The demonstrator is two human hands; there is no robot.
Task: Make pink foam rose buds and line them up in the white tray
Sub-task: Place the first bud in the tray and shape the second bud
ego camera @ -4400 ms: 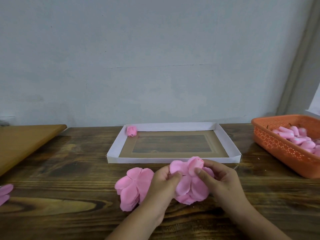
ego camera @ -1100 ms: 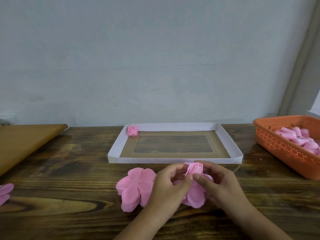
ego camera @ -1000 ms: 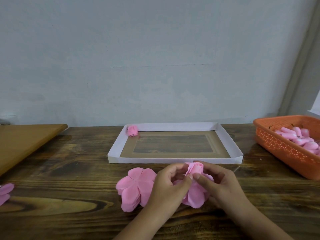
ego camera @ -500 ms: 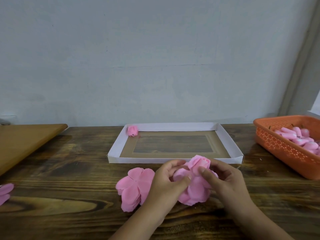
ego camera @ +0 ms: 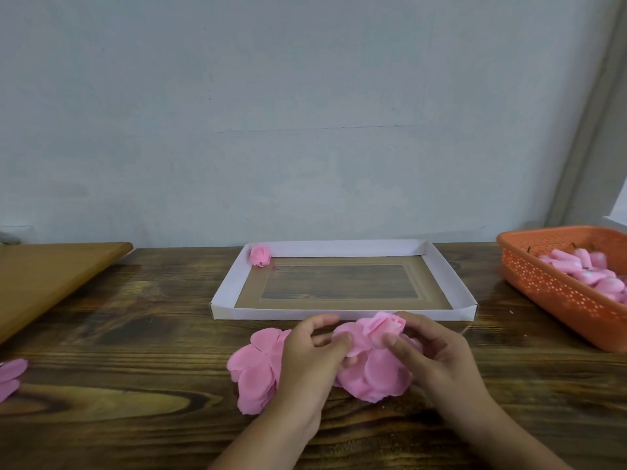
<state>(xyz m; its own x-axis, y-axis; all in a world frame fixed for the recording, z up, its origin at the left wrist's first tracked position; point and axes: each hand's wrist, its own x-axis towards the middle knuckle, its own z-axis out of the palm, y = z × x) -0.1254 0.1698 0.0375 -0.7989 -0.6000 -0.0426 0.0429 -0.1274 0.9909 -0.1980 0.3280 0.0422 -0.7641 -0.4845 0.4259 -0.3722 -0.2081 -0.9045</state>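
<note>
since a moment ago both hands have turned the half-rolled bud [ego camera: 385, 325] toward 12 o'clock. left hand [ego camera: 314, 354] and right hand [ego camera: 431, 347] each pinch its foam petals [ego camera: 376, 374]; the white tray [ego camera: 227, 290] holds one finished bud [ego camera: 260, 255], so the row has barely begun.

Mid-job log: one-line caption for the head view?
Both hands, left hand and right hand, wrap pink foam petals into a bud before the white tray holding one pink bud.

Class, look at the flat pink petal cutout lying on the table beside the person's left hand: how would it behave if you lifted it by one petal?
The petal cutout is thin and flat, so it would probably droop. It looks light enough to slide when nudged. Lying flat on the table, it seems unlikely to roll.
</note>
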